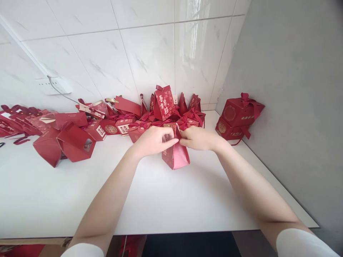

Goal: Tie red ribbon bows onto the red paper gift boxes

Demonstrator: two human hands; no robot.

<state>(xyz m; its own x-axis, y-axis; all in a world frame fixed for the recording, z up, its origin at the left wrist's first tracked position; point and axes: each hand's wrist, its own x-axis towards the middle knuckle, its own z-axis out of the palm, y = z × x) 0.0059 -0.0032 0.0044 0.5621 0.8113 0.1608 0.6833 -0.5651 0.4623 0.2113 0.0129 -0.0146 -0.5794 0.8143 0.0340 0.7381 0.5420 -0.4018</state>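
A red paper gift box [181,157] with a pink side panel and a narrow peaked top stands between my two hands, over the middle of the white table. My left hand [157,140] pinches the top of the box from the left, thumb pointing toward the right. From the other side, my right hand [199,138] has its curled fingers on the same top edge. The fingertips nearly meet there and partly cover the peak. Right behind, an upright red box with white lettering [164,102] sits among other boxes.
Several red boxes with ribbons [123,125] line the tiled wall. Two boxes are stacked [233,119] at the right, by a grey panel [294,107]. Unfolded red boxes [76,142] lie at left. A cable [63,93] hangs from the wall socket. The white table's [187,207] front edge is near me.
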